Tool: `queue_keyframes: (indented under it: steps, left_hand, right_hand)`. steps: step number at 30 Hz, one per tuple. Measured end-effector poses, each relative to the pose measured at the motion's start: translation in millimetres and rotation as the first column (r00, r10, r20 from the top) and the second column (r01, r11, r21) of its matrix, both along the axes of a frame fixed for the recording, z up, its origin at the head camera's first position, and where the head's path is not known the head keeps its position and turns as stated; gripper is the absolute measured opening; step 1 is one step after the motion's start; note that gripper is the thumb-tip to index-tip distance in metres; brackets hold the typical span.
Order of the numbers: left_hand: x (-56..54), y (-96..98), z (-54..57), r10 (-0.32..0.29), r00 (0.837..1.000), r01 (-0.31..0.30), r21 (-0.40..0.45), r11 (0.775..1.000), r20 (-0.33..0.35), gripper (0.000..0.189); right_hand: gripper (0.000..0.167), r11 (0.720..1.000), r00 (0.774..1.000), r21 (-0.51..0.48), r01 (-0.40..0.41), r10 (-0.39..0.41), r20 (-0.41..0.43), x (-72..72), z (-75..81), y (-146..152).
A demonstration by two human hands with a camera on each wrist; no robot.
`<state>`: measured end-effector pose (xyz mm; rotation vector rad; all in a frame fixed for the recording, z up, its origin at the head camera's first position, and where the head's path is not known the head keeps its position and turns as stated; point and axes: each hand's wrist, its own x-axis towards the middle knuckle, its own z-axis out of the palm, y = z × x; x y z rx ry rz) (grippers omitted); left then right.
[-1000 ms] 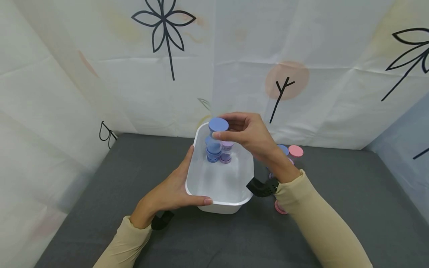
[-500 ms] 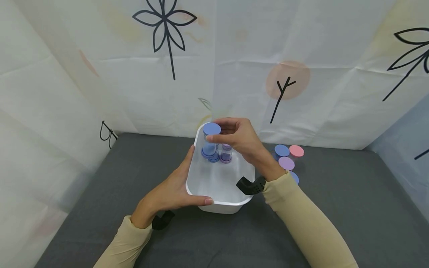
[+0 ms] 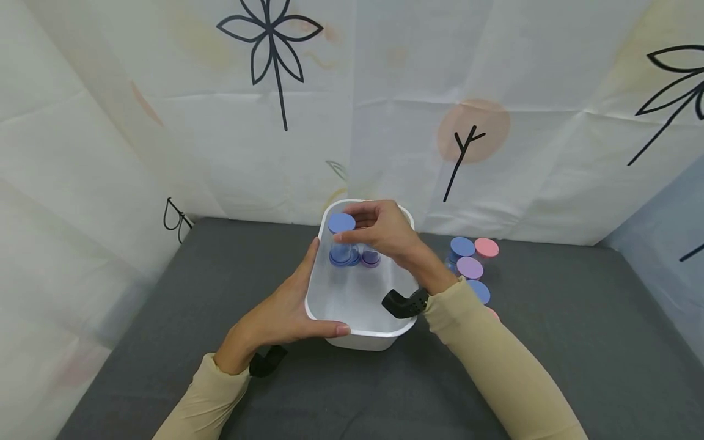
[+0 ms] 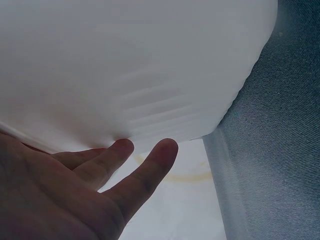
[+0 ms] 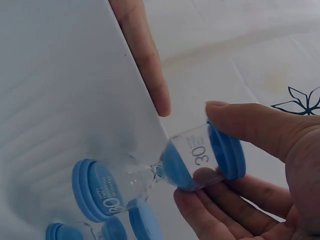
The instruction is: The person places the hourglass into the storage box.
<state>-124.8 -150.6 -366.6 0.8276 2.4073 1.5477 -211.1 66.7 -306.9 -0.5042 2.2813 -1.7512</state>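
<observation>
My right hand (image 3: 382,231) pinches a blue-capped sand timer (image 3: 341,223) by its upper cap, thumb on one side and fingers on the other. In the right wrist view the timer (image 5: 182,157) is tilted, marked 30, with blue sand, inside the tub's wall. Beneath it in the head view, other blue timers and a purple-capped timer (image 3: 370,259) stand toward the far end of the white plastic tub (image 3: 360,299). My left hand (image 3: 275,315) lies along the tub's left side, thumb on the near rim. Its straight fingers (image 4: 150,170) touch the ribbed outer wall.
Right of the tub, more sand timers stand on the dark grey cloth: blue (image 3: 462,246), pink (image 3: 486,247), purple (image 3: 470,267) and another blue (image 3: 480,291). My right sleeve (image 3: 500,348) partly covers a pink one. A white patterned curtain (image 3: 385,122) hangs behind.
My right hand has moved left and down with the blue sand timer, lowering it into the tub. More timers on the right have come into sight. The left hand stays put.
</observation>
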Motion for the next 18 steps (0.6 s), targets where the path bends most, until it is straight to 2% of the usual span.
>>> queue_keyframes:
  steps: [5,11,18]
  left_hand:
    - [0.3,-0.5,0.7,0.002,1.0,-0.002,-0.017,1.0,-0.023,0.138]
    - [-0.1,0.1,0.0,0.002,1.0,-0.002,-0.019,1.0,-0.029,0.138]
    - [0.4,-0.9,-1.0,0.004,1.0,-0.004,-0.018,1.0,-0.029,0.138]
  right_hand:
    - [0.044,0.997,0.999,0.071,-0.029,0.03,-0.018,-1.7,-4.5,-4]
    - [0.041,0.994,0.998,0.087,-0.058,0.062,-0.034,-2.5,-9.7,-5]
    - [0.039,0.986,0.998,0.166,-0.035,0.042,-0.043,-4.7,-12.2,-6]
